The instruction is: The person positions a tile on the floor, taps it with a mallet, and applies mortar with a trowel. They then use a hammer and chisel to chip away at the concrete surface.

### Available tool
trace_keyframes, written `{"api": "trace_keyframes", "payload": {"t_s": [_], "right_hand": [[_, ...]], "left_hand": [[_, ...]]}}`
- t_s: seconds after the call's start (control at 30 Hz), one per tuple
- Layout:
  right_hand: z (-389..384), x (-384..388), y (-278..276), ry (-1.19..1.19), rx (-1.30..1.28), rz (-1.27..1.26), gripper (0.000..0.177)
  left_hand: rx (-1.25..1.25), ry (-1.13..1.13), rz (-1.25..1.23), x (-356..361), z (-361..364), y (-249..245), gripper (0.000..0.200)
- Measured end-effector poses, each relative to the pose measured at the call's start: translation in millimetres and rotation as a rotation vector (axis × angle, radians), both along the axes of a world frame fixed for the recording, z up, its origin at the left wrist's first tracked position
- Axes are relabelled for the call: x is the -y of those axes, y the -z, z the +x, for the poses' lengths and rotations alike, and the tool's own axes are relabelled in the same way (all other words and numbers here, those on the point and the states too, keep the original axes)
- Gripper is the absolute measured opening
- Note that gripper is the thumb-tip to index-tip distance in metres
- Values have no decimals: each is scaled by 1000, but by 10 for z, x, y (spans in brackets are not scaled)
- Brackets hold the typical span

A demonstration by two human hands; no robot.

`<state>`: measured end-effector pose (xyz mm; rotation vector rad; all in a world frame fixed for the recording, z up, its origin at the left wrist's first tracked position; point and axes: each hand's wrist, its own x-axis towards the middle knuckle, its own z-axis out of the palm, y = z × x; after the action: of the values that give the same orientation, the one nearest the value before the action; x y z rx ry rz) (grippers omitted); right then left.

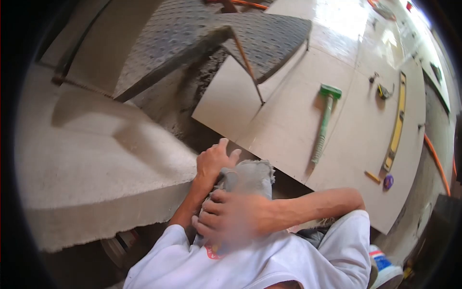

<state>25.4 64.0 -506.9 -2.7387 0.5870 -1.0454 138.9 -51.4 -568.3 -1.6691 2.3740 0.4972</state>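
My left hand [214, 161] is near the corner of the concrete step, beside a grey, dust-covered knee [255, 174]; its thumb and forefinger are apart and nothing shows between them. Across my lap lies my right hand [231, 214], partly blurred, its fingers curled over the front of the white shirt [211, 267] and the grey trouser leg. What may be under those fingers is hidden. Ahead of the knee, a cut light tile [228, 98] meets the tiled floor [284, 139].
A green mallet [323, 126], a yellow level [397, 120], a tape measure [383, 92], a yellow pencil [372, 177] and a purple round item [388, 181] lie on the tiles. The concrete step [106, 192] is at left; a metal plate [269, 41] is ahead.
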Motion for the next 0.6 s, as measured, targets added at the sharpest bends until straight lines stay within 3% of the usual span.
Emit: {"api": "trace_keyframes", "payload": {"t_s": [0.1,0.13,0.2,0.33,0.5,0.6], "right_hand": [[84,29,71,13,139,-30,34],[90,55,58,35,167,-54,33],[-26,51,65,76,161,-70,31],[-1,52,136,98,232,6,26],[-122,-6,231,239,232,8,23],[-249,13,221,237,219,238,23]], "left_hand": [[-13,-47,-74,23,8,107,59],[-118,38,-184,63,104,254,60],[-43,-140,-14,87,-11,134,54],[37,20,-159,153,12,232,55],[116,61,-108,149,-82,311,55],[144,131,-90,116,-151,385,56]]}}
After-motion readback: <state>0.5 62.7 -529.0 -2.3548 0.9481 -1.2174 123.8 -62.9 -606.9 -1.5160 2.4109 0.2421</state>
